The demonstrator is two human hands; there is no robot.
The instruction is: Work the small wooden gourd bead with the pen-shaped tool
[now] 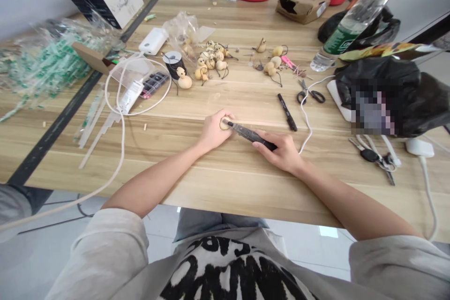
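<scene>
In the middle of the table, my left hand [217,130] is closed around a small pale gourd [224,123], mostly covered by the fingers. My right hand [281,149] grips a dark pen-shaped tool [250,135] whose narrow tip meets the gourd's upturned face; its exact kind is unclear. Farther back lies a cluster of small gourds [211,58], several with drawn faces and dark cords. More gourds [272,66] lie to their right, near a pink tool [288,62]. A black marker [287,112] rests just beyond my right hand.
Scissors [309,93] and a white cable [306,119] lie to the right, with keys [374,155], a plastic bottle [346,33] and a black bag [393,70] beyond. On the left are a thread spool [175,63], a looped white cable [121,150] and packaged green-white sticks [52,63].
</scene>
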